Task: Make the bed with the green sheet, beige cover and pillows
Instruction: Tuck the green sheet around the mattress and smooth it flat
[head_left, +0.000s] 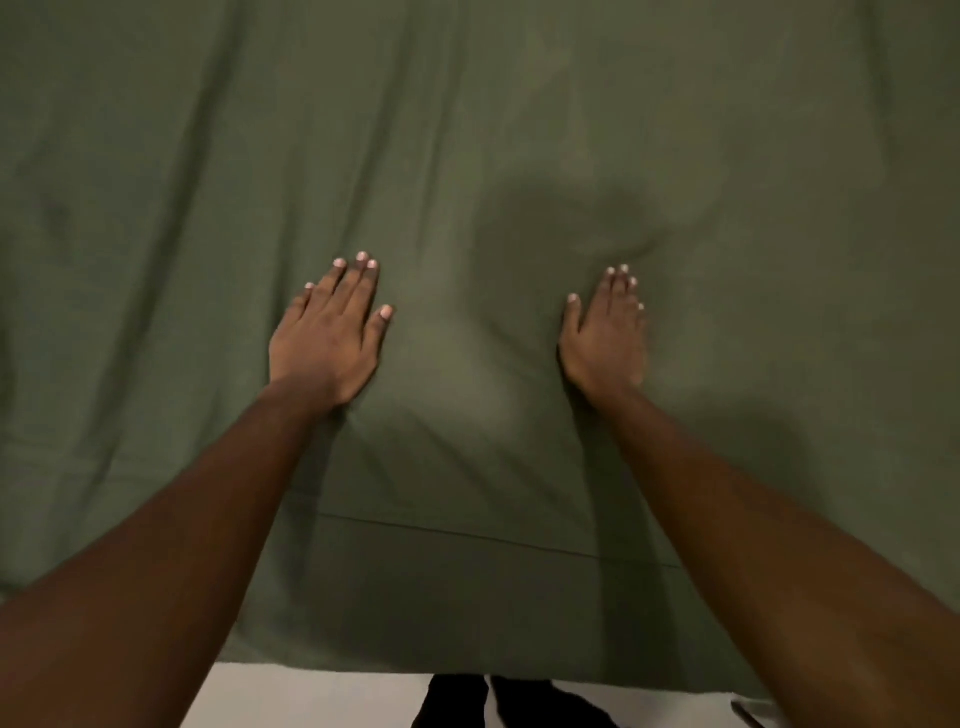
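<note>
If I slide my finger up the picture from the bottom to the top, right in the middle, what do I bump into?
Pale floor beside dark trouser legs → hanging edge of the green sheet → seam line → the flat left hand and right hand, side by side → wrinkled sheet beyond.

Green sheet spread flat over the bed, softly creased, hemmed near edge hanging down

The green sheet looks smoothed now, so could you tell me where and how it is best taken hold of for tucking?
I would pinch the dark green cotton sheet along its stitched hem, coming from the near side, below the flat left hand and right hand. That edge hangs free over the bed's side above the pale floor, so fingers can likely get under it.
</note>
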